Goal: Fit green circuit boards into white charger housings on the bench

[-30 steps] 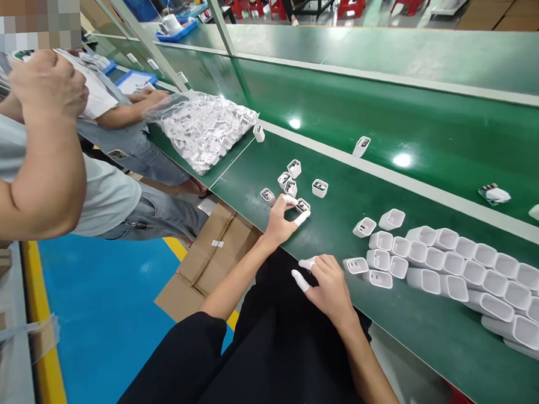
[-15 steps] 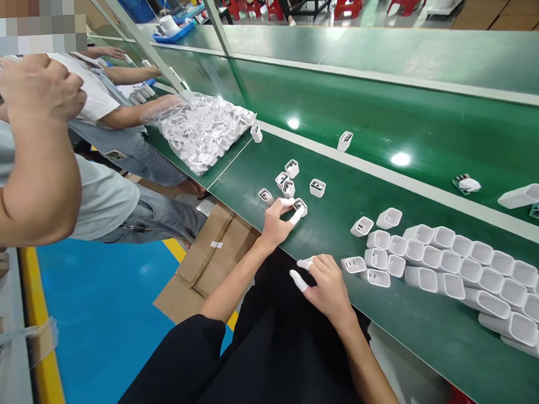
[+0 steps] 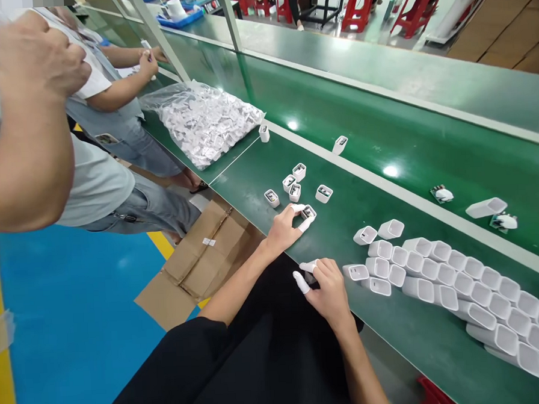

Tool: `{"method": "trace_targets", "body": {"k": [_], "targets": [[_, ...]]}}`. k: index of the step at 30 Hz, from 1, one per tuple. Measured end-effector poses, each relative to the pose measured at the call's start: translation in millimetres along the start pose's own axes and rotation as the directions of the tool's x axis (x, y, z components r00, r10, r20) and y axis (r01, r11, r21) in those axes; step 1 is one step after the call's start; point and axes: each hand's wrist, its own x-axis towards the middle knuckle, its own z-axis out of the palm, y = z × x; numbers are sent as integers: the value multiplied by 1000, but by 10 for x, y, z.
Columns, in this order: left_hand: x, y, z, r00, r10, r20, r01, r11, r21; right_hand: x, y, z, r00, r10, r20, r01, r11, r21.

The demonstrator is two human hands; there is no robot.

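My left hand [image 3: 285,228], with white finger cots on thumb and forefinger, pinches a small white plastic housing [image 3: 313,214] that stands on the green bench; a circuit board shows inside it. Around it stand several similar filled housings, among them a single housing [image 3: 324,194] to the right and a housing [image 3: 272,198] to the left. My right hand [image 3: 328,289] hovers by the bench's front edge, cotted thumb and forefinger apart and nothing visible between them. Several empty white housings [image 3: 380,268] lie to its right.
Rows of empty housings [image 3: 463,277] fill the right of the bench. Circuit boards [image 3: 441,194] and another housing [image 3: 486,207] lie on the green belt [image 3: 375,142]. A clear bag of white parts [image 3: 211,123] sits at left, beside co-workers. A cardboard box [image 3: 200,254] is on the floor.
The boards and housings on the belt have shifted left. A co-worker's hand has left the bag and now holds a white piece. My left hand keeps its pinch; my right hand has hardly moved.
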Motion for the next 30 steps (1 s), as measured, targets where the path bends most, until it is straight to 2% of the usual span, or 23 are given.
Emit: {"method": "trace_targets", "body": {"k": [9, 13, 16, 20, 24, 27, 29, 30], "targets": [[101, 31, -52, 998, 12, 58, -8, 998, -67, 67, -32, 1, 989, 142, 31, -143, 989, 24], [111, 40, -80, 996, -24, 84, 34, 993, -114, 194, -49, -19, 971, 237, -17, -236, 971, 36], [122, 50, -107, 995, -52, 80, 65, 984, -167, 308, -30, -1, 941, 329, -84, -325, 944, 52], [145, 76, -171, 992, -123, -5, 121, 980, -157, 390, -27, 88, 905, 397, -152, -394, 918, 50], [137, 49, -242, 982, -130, -140, 114, 986, -118, 339, -156, 133, 900, 388, -200, -392, 920, 19], [125, 10, -276, 982, -56, -180, 30, 989, -145, 390, -220, -60, 920, 335, -206, -341, 940, 3], [127, 6, -287, 989, 12, -149, -38, 984, -174, 593, -102, -371, 938, 306, -163, -322, 944, -76], [132, 11, -289, 991, 51, -124, -74, 979, -192, 759, 32, -572, 947, 310, -84, -321, 915, -243]]}}
